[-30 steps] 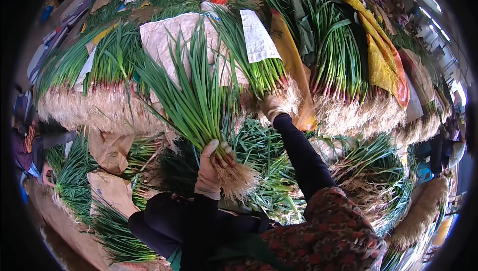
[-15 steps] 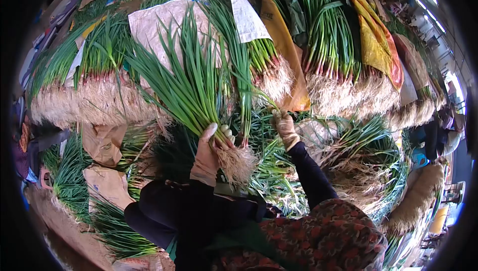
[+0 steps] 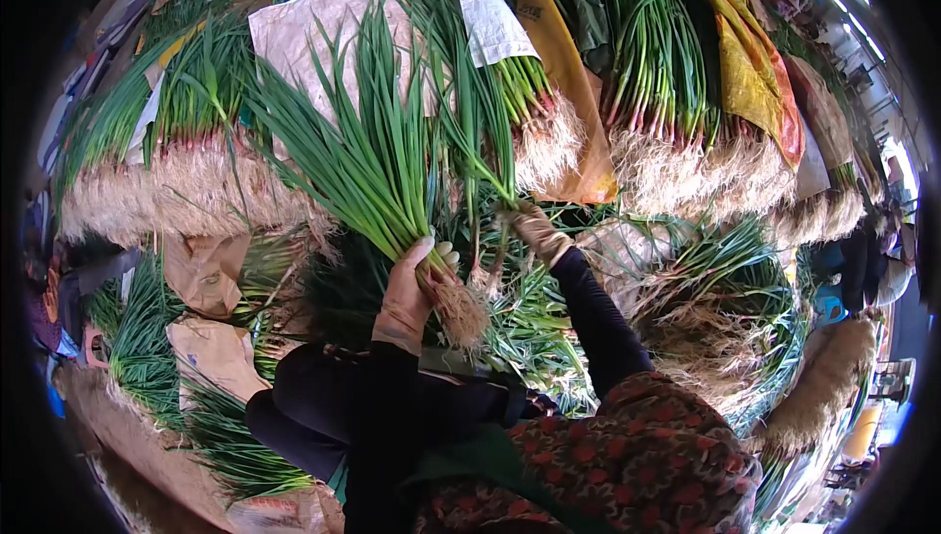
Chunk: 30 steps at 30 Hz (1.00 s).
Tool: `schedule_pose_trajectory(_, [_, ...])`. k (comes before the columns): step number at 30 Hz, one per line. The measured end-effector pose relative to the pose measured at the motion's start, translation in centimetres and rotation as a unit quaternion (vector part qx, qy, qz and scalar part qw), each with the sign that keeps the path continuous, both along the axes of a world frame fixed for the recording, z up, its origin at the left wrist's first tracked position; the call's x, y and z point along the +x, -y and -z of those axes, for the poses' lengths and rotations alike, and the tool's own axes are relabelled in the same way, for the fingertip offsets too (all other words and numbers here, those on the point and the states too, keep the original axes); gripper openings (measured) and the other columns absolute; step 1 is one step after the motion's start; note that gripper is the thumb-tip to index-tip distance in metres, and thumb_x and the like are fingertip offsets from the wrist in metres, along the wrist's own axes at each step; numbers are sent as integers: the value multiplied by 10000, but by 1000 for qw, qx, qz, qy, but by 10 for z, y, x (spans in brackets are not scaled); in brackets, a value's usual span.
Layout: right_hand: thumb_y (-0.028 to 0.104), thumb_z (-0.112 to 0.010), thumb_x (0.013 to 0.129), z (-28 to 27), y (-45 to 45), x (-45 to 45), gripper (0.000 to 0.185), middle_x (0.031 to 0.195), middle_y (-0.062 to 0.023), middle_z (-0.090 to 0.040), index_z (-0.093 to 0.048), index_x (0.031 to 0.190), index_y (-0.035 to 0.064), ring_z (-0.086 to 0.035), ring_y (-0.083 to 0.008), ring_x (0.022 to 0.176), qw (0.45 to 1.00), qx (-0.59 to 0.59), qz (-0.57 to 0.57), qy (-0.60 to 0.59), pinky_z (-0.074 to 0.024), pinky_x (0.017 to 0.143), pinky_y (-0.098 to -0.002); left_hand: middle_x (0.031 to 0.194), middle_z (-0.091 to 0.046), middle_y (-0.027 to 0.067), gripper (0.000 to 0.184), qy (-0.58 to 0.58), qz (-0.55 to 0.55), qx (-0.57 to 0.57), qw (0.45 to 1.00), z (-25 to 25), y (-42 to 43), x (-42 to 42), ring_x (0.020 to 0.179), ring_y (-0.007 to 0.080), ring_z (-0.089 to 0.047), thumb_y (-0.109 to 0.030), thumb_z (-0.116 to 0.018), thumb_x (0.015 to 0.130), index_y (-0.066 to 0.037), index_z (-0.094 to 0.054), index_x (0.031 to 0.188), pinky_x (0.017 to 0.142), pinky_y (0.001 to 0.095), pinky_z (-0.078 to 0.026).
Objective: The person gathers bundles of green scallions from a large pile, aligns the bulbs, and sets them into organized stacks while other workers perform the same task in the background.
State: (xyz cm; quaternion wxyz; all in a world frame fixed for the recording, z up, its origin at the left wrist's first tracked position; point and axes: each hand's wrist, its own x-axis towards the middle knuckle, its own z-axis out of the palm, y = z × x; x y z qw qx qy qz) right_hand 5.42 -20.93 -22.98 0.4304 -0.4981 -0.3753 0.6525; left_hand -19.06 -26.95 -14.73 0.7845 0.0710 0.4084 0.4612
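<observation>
My gloved left hand [image 3: 408, 287] is wrapped round the lower stems of a thick bunch of green garlic [image 3: 377, 156]. Its long flat leaves fan up and to the left, and its pale roots hang below the fingers. To the right, my gloved right hand [image 3: 537, 232] is closed on a few separate green garlic stalks [image 3: 497, 176], with roots showing just below and left of it. How many stalks it grips is partly hidden by the fingers. Loose green leaves [image 3: 534, 323] lie beneath both hands.
Root-fringed rows of green garlic [image 3: 662, 73] stand in front, partly covered by a pale sack [image 3: 323, 34], a white sack piece [image 3: 490, 19] and a yellow-orange sack [image 3: 745, 53]. A root-heavy pile [image 3: 706, 328] lies at the right. Brown paper [image 3: 221, 357] lies left of my knee.
My right hand has moved left and slightly up, closer to the bunch, and stalks with roots now show at it. The left hand keeps its hold on the bunch. The view has shifted slightly.
</observation>
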Motion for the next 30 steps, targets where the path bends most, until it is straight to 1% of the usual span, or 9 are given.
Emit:
schedule_pose_trajectory(5, [134, -564, 880, -47, 17, 18, 341, 881, -26, -651, -512, 1211, 70, -582, -65, 666, 995, -58, -61, -51, -476, 560, -176, 985, -601, 114, 256, 41, 41, 7, 998, -1, -5, 10, 909, 255, -583, -224, -553, 866, -104, -513, 1088, 714, 414, -513])
schedule_pose_trajectory(8, [214, -594, 872, -43, 12, -8, 313, 860, -11, -645, -561, 1150, 73, -550, -48, 625, 991, -65, -63, -104, -419, 511, -155, 947, -605, 147, 233, 79, 66, 30, 994, -8, -3, 12, 862, 285, -602, -201, -520, 881, -58, -516, 1065, 712, 428, -517])
schedule_pose_trajectory(13, [101, -470, 913, -73, 14, -49, 308, 970, -72, -642, -448, 1216, 46, -621, -165, 711, 965, -83, -58, -241, -523, 607, -252, 840, -607, 174, 221, 80, 43, 34, 995, 0, -1, 12, 748, 305, -615, -195, -512, 879, -18, -521, 1011, 698, 425, -517])
schedule_pose_trajectory(17, [208, -627, 847, -64, 8, -59, 306, 913, -60, -630, -562, 1091, 34, -577, -107, 688, 982, -64, -139, 110, -478, 619, -241, 842, -607, 125, 201, 62, 74, 46, 994, 9, 2, 12, 741, 256, -610, -181, -525, 877, -30, -546, 1008, 712, 385, -508])
schedule_pose_trajectory(18, [188, -633, 843, -18, -2, -61, 307, 905, -63, -618, -565, 1087, 14, -546, -121, 763, 964, 157, -145, 156, -459, 671, -273, 843, -607, 114, 196, 54, 87, 55, 993, 11, 3, 14, 745, 243, -610, -179, -528, 876, -34, -552, 1005, 717, 376, -505])
schedule_pose_trajectory(19, [179, -636, 839, -16, -6, -72, 320, 911, -70, -614, -558, 1093, 1, -540, -136, 804, 970, 191, -130, 73, -455, 697, -290, 833, -601, 91, 181, 43, 76, 50, 995, 9, 6, 19, 740, 211, -601, -175, -533, 876, -37, -563, 990, 717, 345, -494])
schedule_pose_trajectory(22, [203, -622, 847, -31, 5, -66, 334, 862, -71, -632, -556, 1098, -7, -552, -105, 729, 973, 147, -131, 120, -449, 614, -251, 822, -598, 86, 181, 7, 76, 34, 997, 10, 7, 23, 729, 207, -592, -170, -533, 876, -37, -562, 994, 710, 334, -488])
schedule_pose_trajectory(26, [227, -573, 885, -61, 9, -56, 239, 726, -14, -615, -595, 1025, 34, -501, -71, 483, 997, -34, -71, -8, -338, 375, -176, 780, -593, 132, 207, 124, 75, 50, 988, -1, 9, 11, 732, 255, -587, -157, -540, 840, 15, -541, 954, 743, 373, -487])
schedule_pose_trajectory(30, [358, -590, 866, -82, 22, -59, 311, 678, 14, -564, -605, 950, 59, -422, -45, 446, 982, -144, -82, -88, -315, 379, -176, 689, -564, 159, 319, 105, 66, 107, 987, -12, 11, 14, 672, 276, -564, -262, -508, 846, 46, -535, 924, 755, 397, -482])
